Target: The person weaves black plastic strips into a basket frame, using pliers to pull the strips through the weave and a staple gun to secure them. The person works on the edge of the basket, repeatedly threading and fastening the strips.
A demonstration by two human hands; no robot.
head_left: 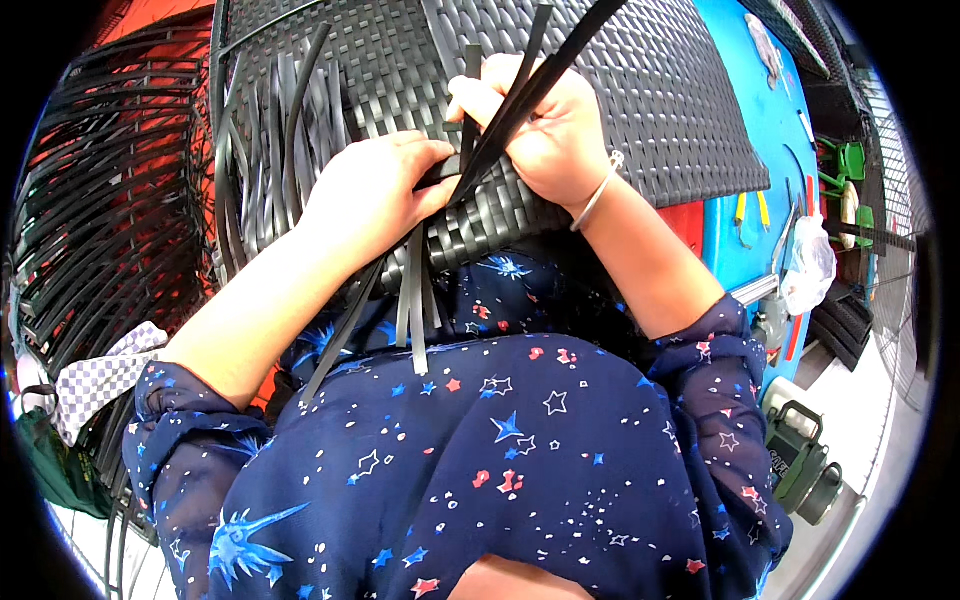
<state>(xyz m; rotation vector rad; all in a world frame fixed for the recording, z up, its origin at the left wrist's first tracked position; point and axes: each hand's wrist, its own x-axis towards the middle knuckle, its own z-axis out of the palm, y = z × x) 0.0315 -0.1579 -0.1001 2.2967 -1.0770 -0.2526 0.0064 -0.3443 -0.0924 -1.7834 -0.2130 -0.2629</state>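
Note:
Before me lies a dark woven panel [650, 110] made of flat black plastic strips. At its near edge, my left hand [370, 195] is closed, thumb and fingers pinching a black strip [483, 157] close to the weave. My right hand [560, 140] is curled shut a little farther up, against the same long strip, which slants up past it to the upper right. Just how its fingers grip is partly hidden. Several loose strip ends [290, 150] stand up beyond my left hand. Other strip ends [414, 310] hang below the edge toward my lap.
A large bundle of black strips [110, 200] fills the left, over a red surface. On the right, a blue table [725, 60] carries yellow-handled pliers [751, 215] and a clear plastic bag [808, 265]. A checked cloth [105, 380] lies at lower left; a dark green device [803, 465] stands at lower right.

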